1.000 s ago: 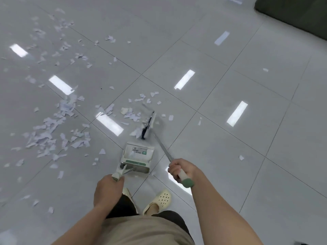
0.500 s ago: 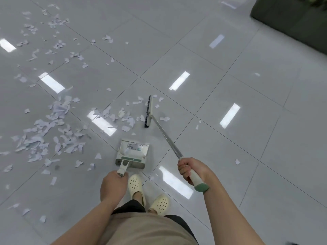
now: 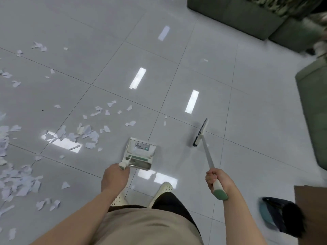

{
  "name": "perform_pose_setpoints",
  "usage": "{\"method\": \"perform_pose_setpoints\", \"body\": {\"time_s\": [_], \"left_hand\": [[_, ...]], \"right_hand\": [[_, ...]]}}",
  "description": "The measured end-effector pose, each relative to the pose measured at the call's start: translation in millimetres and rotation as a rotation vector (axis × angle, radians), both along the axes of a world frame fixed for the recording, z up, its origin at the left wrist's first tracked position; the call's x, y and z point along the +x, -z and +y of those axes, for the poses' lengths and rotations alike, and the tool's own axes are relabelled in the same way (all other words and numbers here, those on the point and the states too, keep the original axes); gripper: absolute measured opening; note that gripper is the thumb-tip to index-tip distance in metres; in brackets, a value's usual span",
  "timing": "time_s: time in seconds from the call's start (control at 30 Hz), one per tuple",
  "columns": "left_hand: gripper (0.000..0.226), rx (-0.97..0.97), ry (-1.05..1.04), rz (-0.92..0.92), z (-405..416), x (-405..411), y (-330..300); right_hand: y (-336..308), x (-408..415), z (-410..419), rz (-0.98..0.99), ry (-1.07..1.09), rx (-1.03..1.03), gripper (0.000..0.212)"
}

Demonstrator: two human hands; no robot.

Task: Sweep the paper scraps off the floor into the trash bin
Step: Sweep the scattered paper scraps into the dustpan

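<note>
My left hand [image 3: 114, 177] was curled tight round the handle of the dustpan [image 3: 140, 152], which sat on the grey tiled floor [image 3: 256, 106] just ahead of my left foot, its mouth facing away from me. My right hand [image 3: 218, 180] gripped the broom [image 3: 206, 149] near the green cap at the end of its pale handle, the shaft running forward and slightly left from my fist to the brush head, which rested on the tiles well to the right of the dustpan and apart from it. The paper scraps [image 3: 83, 131] lay almost wholly on my left: a loose cluster just beyond and left of the dustpan, a thicker drift further left at the edge of view, and a few strays scattered toward the far left. None sat near the brush head. The trash bin [image 3: 276, 214], lined with a dark bag, stood low on my right, just beyond my right forearm and beside a brown cardboard sheet [image 3: 311, 209]. Green upholstered seating [image 3: 247, 16] lined the far right.
</note>
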State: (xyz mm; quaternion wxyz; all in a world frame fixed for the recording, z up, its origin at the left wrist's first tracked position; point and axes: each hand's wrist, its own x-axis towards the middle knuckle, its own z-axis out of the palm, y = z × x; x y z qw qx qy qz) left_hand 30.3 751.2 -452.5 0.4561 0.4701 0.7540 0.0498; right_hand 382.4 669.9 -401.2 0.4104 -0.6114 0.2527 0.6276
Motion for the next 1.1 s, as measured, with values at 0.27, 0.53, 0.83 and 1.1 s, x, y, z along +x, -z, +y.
{"method": "perform_pose_setpoints", "body": {"time_s": [0.27, 0.53, 0.83, 1.1], "left_hand": [[0.043, 0.007, 0.018, 0.007, 27.5, 78.2, 11.0], [0.044, -0.016, -0.178, 0.062, 25.6, 161.5, 9.8], [0.043, -0.046, -0.418, 0.150, 11.6, 173.5, -1.4], [0.049, -0.038, -0.628, 0.190, 11.0, 158.1, -10.2]], "right_hand": [[11.0, 109.1, 14.5, -0.215, -0.058, -0.129, 0.022], [49.6, 173.3, 73.7, -0.175, -0.390, -0.234, 0.020], [71.1, 37.2, 149.9, 0.049, -0.818, -0.115, 0.013], [48.2, 27.0, 258.2, 0.339, -0.838, -0.056, 0.032]]}}
